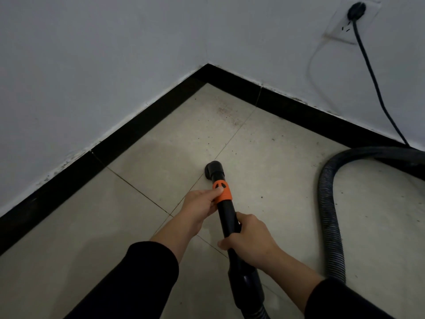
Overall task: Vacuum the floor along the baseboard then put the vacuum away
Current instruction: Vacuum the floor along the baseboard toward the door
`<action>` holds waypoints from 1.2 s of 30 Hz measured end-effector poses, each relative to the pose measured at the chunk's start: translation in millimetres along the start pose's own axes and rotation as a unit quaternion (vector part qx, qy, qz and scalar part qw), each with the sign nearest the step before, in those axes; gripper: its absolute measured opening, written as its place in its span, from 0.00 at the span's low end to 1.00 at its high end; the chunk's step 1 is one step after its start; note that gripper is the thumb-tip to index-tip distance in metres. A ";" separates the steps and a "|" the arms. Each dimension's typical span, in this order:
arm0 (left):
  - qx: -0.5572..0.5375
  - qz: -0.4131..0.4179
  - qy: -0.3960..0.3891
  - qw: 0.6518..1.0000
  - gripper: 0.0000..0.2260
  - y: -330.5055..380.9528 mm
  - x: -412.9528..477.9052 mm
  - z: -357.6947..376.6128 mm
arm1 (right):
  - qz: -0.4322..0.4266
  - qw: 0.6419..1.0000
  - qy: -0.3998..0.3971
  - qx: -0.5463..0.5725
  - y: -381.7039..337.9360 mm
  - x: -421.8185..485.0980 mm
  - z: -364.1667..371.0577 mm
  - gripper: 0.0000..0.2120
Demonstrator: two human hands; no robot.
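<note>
Head cam looking down at both my hands on the vacuum wand point(226, 217). My left hand point(202, 207) is wrapped around the orange collar point(222, 192) near the tip, thumb resting on top of it, and my right hand point(247, 240) is closed around the black tube further back, just ahead of where the fat cuff joins the hose.

Handling-wise, I'd guess the wand is rigid plastic and pretty light, so two hands is more for steering than for strength. The smooth tube looks like it could twist in a loose grip; the collar seems the better place to hold for aiming. The nozzle point(213, 170) sits on the tile floor point(276, 180), near the corner but not at the black baseboard point(142, 123) yet. There's a patch of dark grit point(226, 113) up in that corner between nozzle and baseboard, still waiting.

The ribbed hose point(331, 215) loops off to my right, floppy and springy by the look of it, probably the bit that drags. A power cord point(372, 74) runs up to the wall socket point(351, 19), so I'd mind not yanking that.
</note>
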State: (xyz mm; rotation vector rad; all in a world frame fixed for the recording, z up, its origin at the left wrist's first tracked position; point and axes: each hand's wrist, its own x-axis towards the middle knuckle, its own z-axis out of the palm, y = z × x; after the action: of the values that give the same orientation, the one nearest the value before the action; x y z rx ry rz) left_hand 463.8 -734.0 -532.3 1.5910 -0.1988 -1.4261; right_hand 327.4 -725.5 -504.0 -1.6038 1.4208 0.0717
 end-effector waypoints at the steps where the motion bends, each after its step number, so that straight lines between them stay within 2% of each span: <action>1: 0.001 -0.003 0.004 1.000 0.04 -0.7 -4.1 2.5 | -0.003 1.000 -0.011 0.000 1.1 -3.3 -3.9 0.17; 9: -0.002 -0.033 0.075 0.997 0.06 -1.3 -33.2 -4.2 | -0.032 0.995 -0.095 -0.021 2.8 -21.2 -14.5 0.17; 13: -0.017 -0.046 0.125 0.991 0.18 -4.4 -47.5 -26.4 | -0.059 0.990 -0.122 -0.048 -3.0 -24.8 0.0 0.17; 15: -0.024 -0.048 0.142 0.988 0.20 -7.0 -53.0 -37.4 | -0.070 0.986 -0.136 -0.062 -6.6 -25.8 9.0 0.18; 22: -0.033 -0.050 0.199 0.978 0.20 -10.9 -66.3 -64.2 | -0.096 0.977 -0.166 -0.091 -21.0 -27.1 32.1 0.23; 32: -0.058 -0.036 0.198 0.978 0.19 -14.5 -71.5 -66.3 | -0.108 0.979 -0.133 -0.112 -24.1 -40.1 37.6 0.22; 36: -0.055 -0.033 0.181 0.981 0.14 -17.7 -72.6 -56.6 | -0.099 0.983 -0.101 -0.118 -15.9 -48.7 33.3 0.18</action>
State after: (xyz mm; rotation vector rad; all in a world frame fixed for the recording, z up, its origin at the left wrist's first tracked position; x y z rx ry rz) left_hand 481.1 -646.6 -503.2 1.7452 0.1447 -1.1488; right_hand 341.6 -669.7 -483.5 -1.8666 1.1245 0.2867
